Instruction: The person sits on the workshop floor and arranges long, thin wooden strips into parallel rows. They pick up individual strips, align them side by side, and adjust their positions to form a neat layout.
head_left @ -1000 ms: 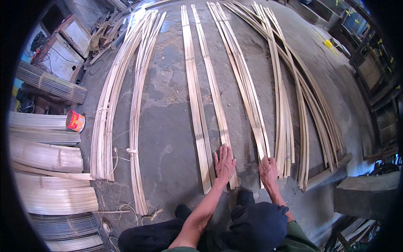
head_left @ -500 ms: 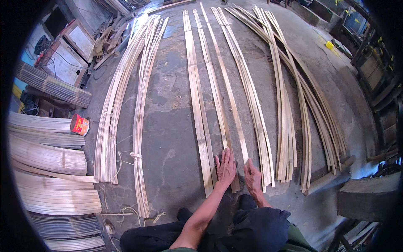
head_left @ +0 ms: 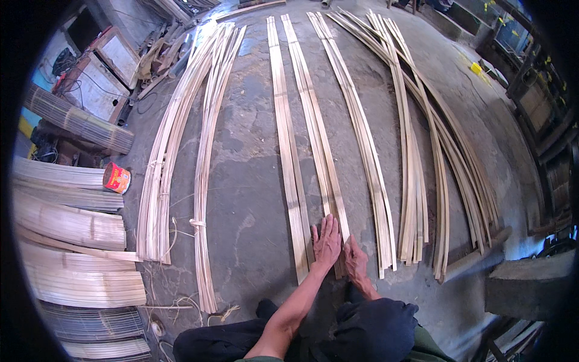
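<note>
Long, pale bamboo strips lie side by side on the floor in front of me. My left hand [head_left: 326,243] rests flat on the near end of a narrow group of strips [head_left: 317,130], its fingers stretched forward. Beside it, my right hand [head_left: 356,263] is closed on the near end of a bamboo strip [head_left: 341,211] at the right edge of that group. The strip lies alongside the others, and its end is hidden under the fingers. Left of my hands is another group of strips [head_left: 286,145]; to the right is a further one [head_left: 360,136].
Tied bundles of strips [head_left: 201,241] lie at left, near rolled slatted mats [head_left: 84,283] and a red tin [head_left: 116,178]. Crossing strips [head_left: 461,175] spread at right, with a wooden pole [head_left: 473,256] under their ends and a thick block [head_left: 534,283] nearer me.
My right hand has moved slightly left, bringing the single strip from the gap up against the group under my left hand. My left hand has hardly moved.
</note>
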{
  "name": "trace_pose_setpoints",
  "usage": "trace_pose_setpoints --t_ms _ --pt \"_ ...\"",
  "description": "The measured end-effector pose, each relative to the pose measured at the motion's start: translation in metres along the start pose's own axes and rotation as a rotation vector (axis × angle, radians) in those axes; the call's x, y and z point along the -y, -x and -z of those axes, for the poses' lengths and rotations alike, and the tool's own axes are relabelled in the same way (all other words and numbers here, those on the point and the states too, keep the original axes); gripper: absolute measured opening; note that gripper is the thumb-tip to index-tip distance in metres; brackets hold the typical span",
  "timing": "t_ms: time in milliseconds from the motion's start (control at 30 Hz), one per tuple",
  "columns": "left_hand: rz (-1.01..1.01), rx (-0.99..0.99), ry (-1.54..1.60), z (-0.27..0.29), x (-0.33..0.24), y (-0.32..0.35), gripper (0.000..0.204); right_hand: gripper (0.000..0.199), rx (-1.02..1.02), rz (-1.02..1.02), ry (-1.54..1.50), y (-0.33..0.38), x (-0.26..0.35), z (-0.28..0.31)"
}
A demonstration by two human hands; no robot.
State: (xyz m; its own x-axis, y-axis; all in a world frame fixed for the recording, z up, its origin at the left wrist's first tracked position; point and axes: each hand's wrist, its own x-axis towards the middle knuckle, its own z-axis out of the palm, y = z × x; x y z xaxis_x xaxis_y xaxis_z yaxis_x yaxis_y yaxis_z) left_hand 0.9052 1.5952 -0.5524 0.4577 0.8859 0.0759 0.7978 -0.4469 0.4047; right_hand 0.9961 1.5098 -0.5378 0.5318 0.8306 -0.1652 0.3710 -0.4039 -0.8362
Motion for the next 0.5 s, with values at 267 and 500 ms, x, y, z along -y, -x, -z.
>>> trace_pose_setpoints --t_ms 267,500 --pt "-0.021 -0.031 0.07 0.002 -0.002 -0.003 0.056 0.043 -0.125 0.191 -0.112 0.006 0.002 0.007" --pt "0.095 -0.205 0.179 0.012 0.017 -0.011 0.049 0.044 -0.063 0.141 -0.134 0.008 0.033 0.0"
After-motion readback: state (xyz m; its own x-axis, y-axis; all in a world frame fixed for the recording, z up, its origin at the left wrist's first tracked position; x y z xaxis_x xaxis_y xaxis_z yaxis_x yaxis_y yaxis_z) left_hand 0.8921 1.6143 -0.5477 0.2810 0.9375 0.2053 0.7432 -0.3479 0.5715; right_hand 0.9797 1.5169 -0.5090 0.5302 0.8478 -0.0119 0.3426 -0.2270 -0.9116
